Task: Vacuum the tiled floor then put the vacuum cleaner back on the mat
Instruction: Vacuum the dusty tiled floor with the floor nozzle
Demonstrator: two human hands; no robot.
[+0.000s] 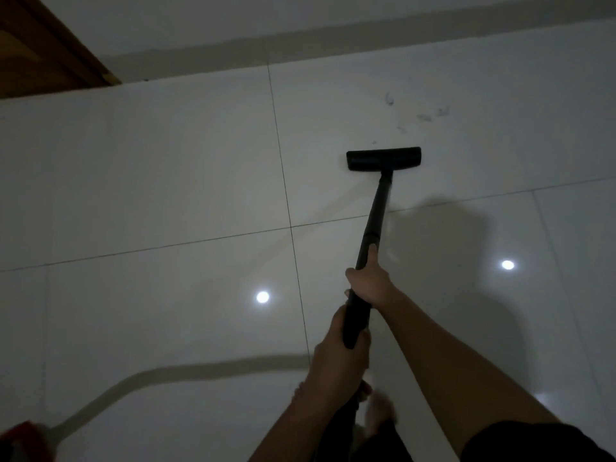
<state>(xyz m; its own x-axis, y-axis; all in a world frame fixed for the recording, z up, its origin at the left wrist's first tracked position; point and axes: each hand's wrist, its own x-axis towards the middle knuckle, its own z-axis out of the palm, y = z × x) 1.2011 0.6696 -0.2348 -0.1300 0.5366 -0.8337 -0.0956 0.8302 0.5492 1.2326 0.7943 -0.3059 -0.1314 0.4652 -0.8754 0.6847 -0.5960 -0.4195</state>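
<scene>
Underfoot, glossy pale tiled floor [166, 168] across nearly the whole view, cut by thin dark grout lines crossing near the middle, with two small round light reflections [262, 297] on the shine. Beyond it, a pale wall [233, 21] with a darker band along its foot, and a brown wooden door edge [40, 45] in the far left corner. Low on the left, a blurred pale hose [160, 373] curving across the tiles toward a red vacuum cleaner body [20, 440] cut off by the corner of the view; whether on a mat, cannot tell. Running from the hands out to the floor, a black wand [373, 221], straight and matte, wider at the handle end, narrowing in steps. At its far end, a black floor head [383, 159], wide and flat, square to the wand, resting on a tile just right of a grout line. Just ahead of the head, faint grey smudges and dust specks [423, 116] on the tile. Right hand [368, 285] higher on the wand, grip clenched around it, one finger laid along the tube. Left hand [340, 351] lower, grip wrapped around the thick handle end. Below the arms, a blurred bare foot [380, 411] on the floor.
</scene>
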